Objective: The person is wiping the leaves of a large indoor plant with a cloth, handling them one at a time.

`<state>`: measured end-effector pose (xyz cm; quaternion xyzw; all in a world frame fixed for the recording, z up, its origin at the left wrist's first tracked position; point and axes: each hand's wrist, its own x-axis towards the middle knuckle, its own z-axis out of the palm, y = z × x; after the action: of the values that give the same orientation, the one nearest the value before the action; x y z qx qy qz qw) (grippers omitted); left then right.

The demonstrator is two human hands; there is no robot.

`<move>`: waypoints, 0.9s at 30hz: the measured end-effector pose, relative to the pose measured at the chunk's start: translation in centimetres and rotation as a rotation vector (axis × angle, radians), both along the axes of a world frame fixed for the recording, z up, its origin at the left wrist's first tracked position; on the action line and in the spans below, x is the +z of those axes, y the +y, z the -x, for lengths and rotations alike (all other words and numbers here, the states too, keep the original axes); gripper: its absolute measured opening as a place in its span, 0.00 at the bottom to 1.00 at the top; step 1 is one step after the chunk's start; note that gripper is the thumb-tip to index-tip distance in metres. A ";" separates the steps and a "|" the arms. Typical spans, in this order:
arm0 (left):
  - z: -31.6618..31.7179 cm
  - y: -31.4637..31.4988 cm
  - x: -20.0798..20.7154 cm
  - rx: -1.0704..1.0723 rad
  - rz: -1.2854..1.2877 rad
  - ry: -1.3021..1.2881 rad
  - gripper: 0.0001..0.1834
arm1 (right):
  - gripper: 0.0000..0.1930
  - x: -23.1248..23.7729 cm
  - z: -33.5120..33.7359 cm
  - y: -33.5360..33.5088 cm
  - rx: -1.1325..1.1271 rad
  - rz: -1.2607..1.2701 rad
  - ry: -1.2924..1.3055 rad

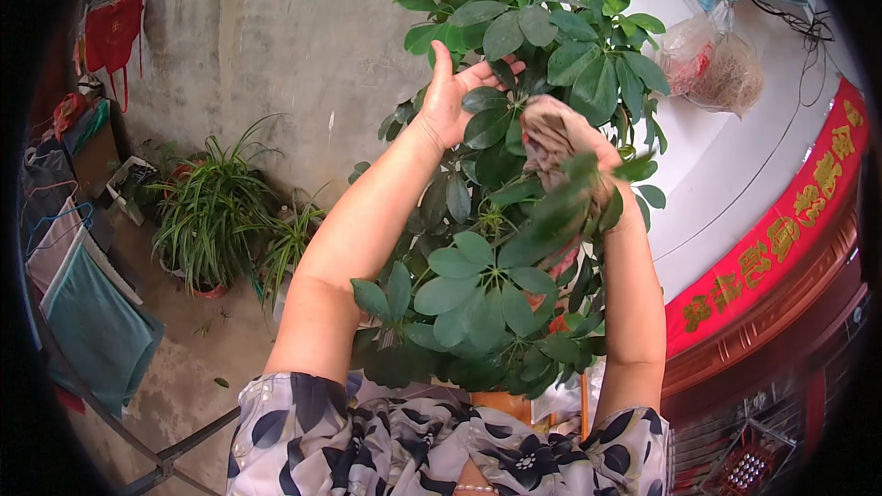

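Observation:
A tall leafy potted-type plant with glossy, umbrella-shaped leaf clusters [482, 285] stands right in front of me. My left hand [447, 106] is raised among its upper leaves, palm turned up and thumb pointing upward. Its fingers are stretched out, their tips partly behind a leaf. In my right hand [597, 149] is a crumpled, brownish-pink cloth [548, 138], held against the foliage to the right. Blurred leaves cross in front of the cloth's lower part and my right wrist. The plant's stem and base are hidden by leaves.
Spider plants [216, 211] grow by the grey wall [276, 37] at left. A teal cloth [101, 317] hangs on a rack near a red apron [113, 32]. To the right are a red banner [781, 239] and hanging plastic bags [721, 69].

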<state>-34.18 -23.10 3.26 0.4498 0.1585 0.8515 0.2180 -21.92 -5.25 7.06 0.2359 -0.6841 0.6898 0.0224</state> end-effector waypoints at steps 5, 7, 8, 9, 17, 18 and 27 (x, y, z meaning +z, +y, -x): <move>2.9 1.3 -0.2 -0.102 0.003 -0.191 0.54 | 0.22 -1.5 1.0 -1.6 -0.417 -0.585 0.757; 6.3 2.0 -1.7 -0.427 -0.181 0.081 0.51 | 0.20 -3.1 2.7 -4.3 -0.333 -0.584 0.834; 5.3 3.0 -1.4 -0.506 -0.216 0.130 0.50 | 0.20 -3.8 3.2 -5.2 -0.376 -0.524 0.804; 4.0 3.8 -1.7 -0.346 -0.146 0.009 0.48 | 0.21 -3.3 4.3 -4.7 -0.384 -0.778 0.995; 2.5 0.9 -3.1 -0.208 -0.274 0.057 0.35 | 0.15 -0.6 7.0 -7.8 -0.333 -0.717 0.552; 2.3 0.5 -3.7 -0.125 -0.279 -0.096 0.34 | 0.15 -2.2 7.4 -8.0 -0.246 -0.515 0.601; -0.3 -2.0 -0.5 -0.226 -0.163 0.268 0.46 | 0.19 -3.7 1.8 -6.8 -0.053 -0.706 1.094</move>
<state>-33.91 -25.13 2.74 0.5904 0.0649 0.7640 0.2522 -23.74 -12.05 3.40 0.5291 -0.7651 0.2033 0.3056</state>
